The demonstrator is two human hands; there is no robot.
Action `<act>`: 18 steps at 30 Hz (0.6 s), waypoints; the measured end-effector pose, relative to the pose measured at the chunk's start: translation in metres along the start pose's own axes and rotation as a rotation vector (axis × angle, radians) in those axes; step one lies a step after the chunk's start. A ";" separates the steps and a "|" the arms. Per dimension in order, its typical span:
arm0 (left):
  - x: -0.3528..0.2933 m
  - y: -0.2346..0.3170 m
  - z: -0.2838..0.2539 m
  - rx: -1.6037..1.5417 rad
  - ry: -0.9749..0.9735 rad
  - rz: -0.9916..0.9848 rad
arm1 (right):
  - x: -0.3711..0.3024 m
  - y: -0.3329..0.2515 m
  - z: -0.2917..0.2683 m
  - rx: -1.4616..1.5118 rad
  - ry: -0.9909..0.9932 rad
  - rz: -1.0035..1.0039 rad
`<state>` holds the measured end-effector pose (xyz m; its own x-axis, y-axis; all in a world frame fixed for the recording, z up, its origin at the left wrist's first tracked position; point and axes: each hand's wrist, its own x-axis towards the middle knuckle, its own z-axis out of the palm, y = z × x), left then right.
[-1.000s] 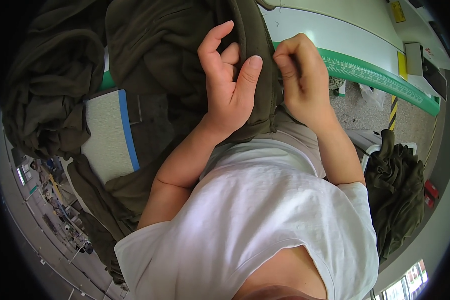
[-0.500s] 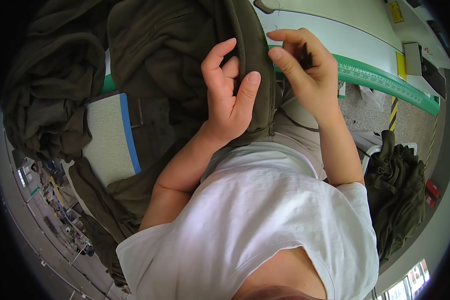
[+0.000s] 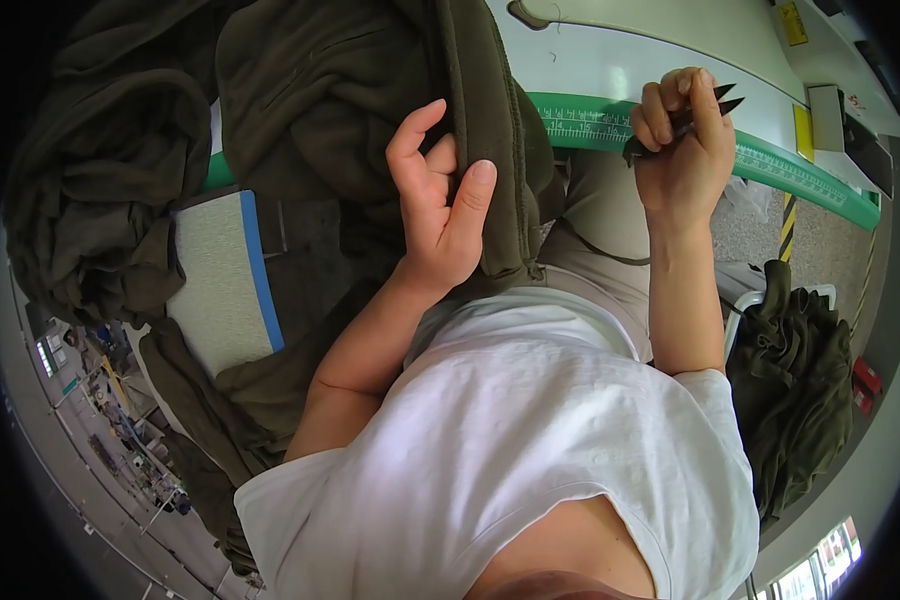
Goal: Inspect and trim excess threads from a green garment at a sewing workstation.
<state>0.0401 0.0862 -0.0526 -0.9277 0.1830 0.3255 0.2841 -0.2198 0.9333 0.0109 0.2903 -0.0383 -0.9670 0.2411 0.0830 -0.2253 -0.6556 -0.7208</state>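
Note:
A large dark olive cloth piece (image 3: 315, 95) lies over the table and hangs down in front of me. My left hand (image 3: 438, 215) is at its thick folded edge (image 3: 490, 110), thumb laid along the fold and index finger raised; the lower fingers are partly hidden, and the cloth seems gripped there. My right hand (image 3: 685, 145), off to the right over the table's front edge, is closed around small black thread snips (image 3: 727, 98). Their two pointed blades stick out past the thumb, slightly apart.
A green strip with ruler marks (image 3: 590, 122) edges the white table (image 3: 610, 45). More olive cloth hangs at the right (image 3: 795, 380) and is heaped at the left (image 3: 120, 190). A pale, blue-edged board (image 3: 220, 280) is left of my arm. A grey box (image 3: 850, 145) stands far right.
My right hand has moved right, away from the cloth edge, and its fingers have curled in, with the snips' blades now showing. My left hand and the folded edge have shifted slightly left.

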 end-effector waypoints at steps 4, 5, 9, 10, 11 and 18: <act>-0.001 0.001 -0.001 -0.014 0.000 -0.003 | -0.009 -0.001 0.014 -0.656 0.084 -0.095; -0.001 0.002 0.000 -0.014 -0.001 -0.001 | -0.010 0.000 0.018 -0.759 -0.013 -0.012; -0.003 0.005 0.003 -0.013 -0.020 -0.031 | -0.008 0.018 0.034 -0.858 -0.210 0.211; -0.007 0.005 0.000 -0.012 -0.064 -0.050 | -0.008 0.022 0.038 -0.856 -0.207 0.209; -0.011 0.004 -0.004 -0.010 -0.108 -0.068 | -0.008 0.026 0.042 -0.878 -0.248 0.216; 0.011 0.011 -0.010 -0.003 0.103 -0.157 | -0.016 0.035 0.043 -1.035 -0.493 0.187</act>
<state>0.0308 0.0761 -0.0408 -0.9805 0.1164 0.1583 0.1331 -0.1993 0.9708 0.0137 0.2325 -0.0352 -0.9678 -0.2515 0.0106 -0.0889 0.3021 -0.9491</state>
